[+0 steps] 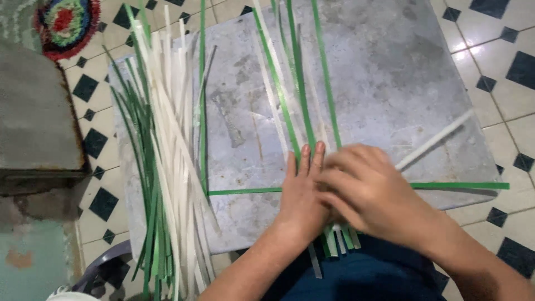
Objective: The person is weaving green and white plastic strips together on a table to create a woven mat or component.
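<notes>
Left hand (304, 192) lies flat, fingers together, pinning the upright strips (295, 83) on the board (390, 72). Right hand (368, 192) (blurred) curls over the crossing green strip (462, 185), grip unclear. Weave barely begun; the spare pile (161, 167) looks untouched.

colourful round rug (66, 25) top left | grey block (34, 111) left | black-diamond tiled floor (501, 78)
</notes>
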